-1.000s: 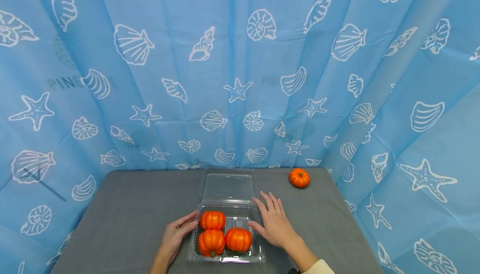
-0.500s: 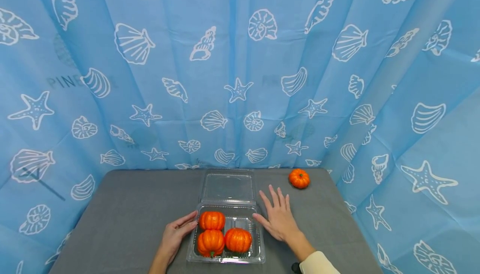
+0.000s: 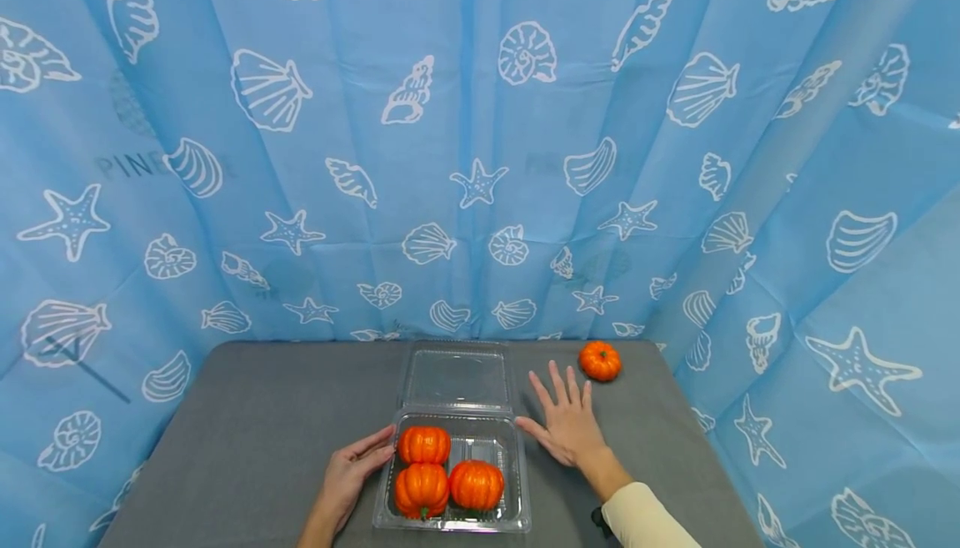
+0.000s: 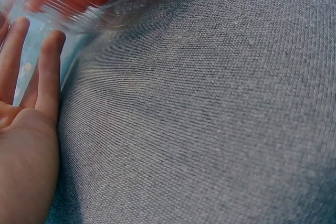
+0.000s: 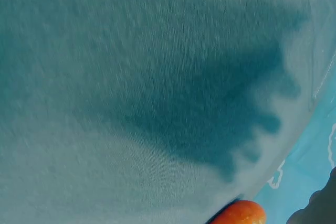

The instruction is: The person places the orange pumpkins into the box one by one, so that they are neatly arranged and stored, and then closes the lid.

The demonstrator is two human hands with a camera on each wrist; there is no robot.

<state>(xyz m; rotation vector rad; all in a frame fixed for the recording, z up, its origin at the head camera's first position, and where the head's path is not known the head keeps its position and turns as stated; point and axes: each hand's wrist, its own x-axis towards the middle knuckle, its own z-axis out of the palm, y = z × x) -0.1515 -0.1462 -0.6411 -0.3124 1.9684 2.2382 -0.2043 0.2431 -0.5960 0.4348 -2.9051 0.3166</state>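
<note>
In the head view a clear plastic clamshell box [image 3: 489,525] lies on the table, its lid [image 3: 457,377] folded back flat behind it. Three small orange pumpkins sit inside: one at the back left [image 3: 424,445], one at the front left [image 3: 422,490] and one at the front right [image 3: 477,485]. The fingertips of my left hand [image 3: 351,475] touch the box's left side, fingers nearly straight, as the left wrist view also shows. Right of the box my right hand [image 3: 572,429] hovers over the table with fingers spread and nothing in it. Beyond its fingertips lies another pumpkin [image 3: 600,361].
Grey cloth covers the table [image 3: 270,414]. Behind it and along the right hangs a blue curtain [image 3: 465,131] with white shell and starfish prints. The right wrist view shows the right hand's shadow [image 5: 210,114] on the cloth.
My right hand has drawn away from the box's right side, moving right and slightly back toward the lone pumpkin, with its fingers spreading. The left hand and the box stay put.
</note>
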